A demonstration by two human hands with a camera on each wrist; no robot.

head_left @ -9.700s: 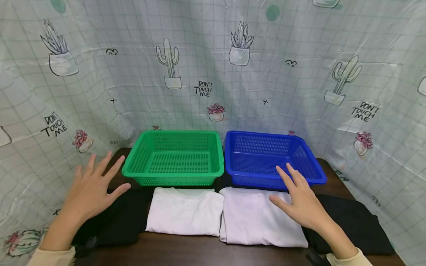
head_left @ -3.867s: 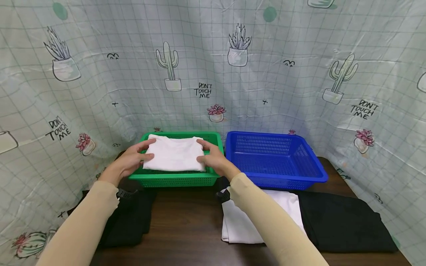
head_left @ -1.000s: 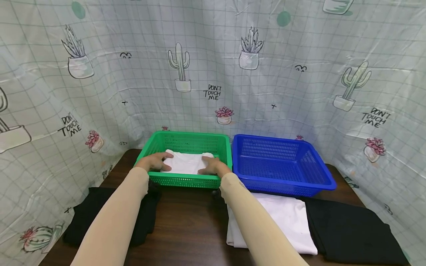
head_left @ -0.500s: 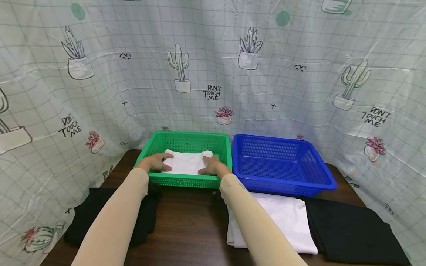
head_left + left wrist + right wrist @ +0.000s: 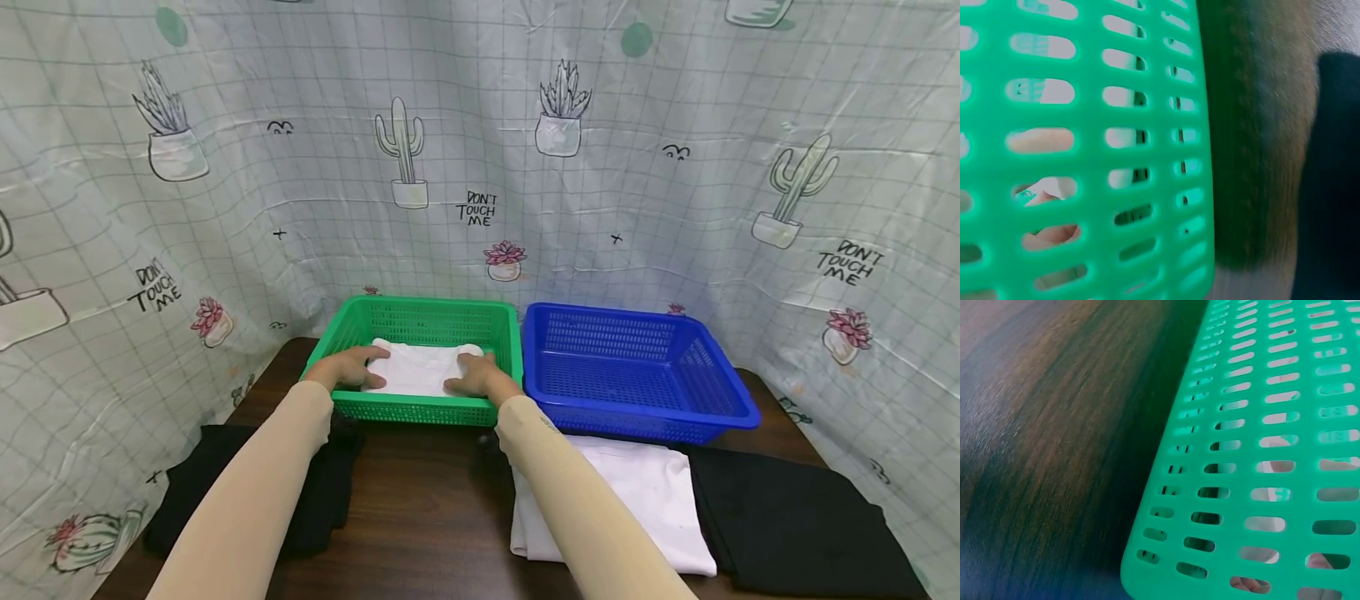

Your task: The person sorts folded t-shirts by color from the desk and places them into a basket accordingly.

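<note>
A folded white T-shirt (image 5: 416,371) lies low inside the green basket (image 5: 420,408) in the head view. My left hand (image 5: 347,367) grips its left side, thumb at the near corner and fingers farther back. On the opposite side my right hand (image 5: 480,377) holds the shirt the same way. Both forearms reach over the basket's front rim. Each wrist view is mostly filled by the slotted basket wall (image 5: 1094,122), with bits of fingers and white cloth showing through the slots.
The blue basket (image 5: 637,417) stands right of the green one. In front of it lies another folded white garment (image 5: 637,492), partly under my right sleeve, beside folded black cloth (image 5: 802,525). More black cloth (image 5: 330,500) lies at left on the brown table (image 5: 420,500).
The white T-shirt went from the table, where my hands hovered open, to above the green basket, then down inside it. Over the last second both hands have stayed nearly still on it.
</note>
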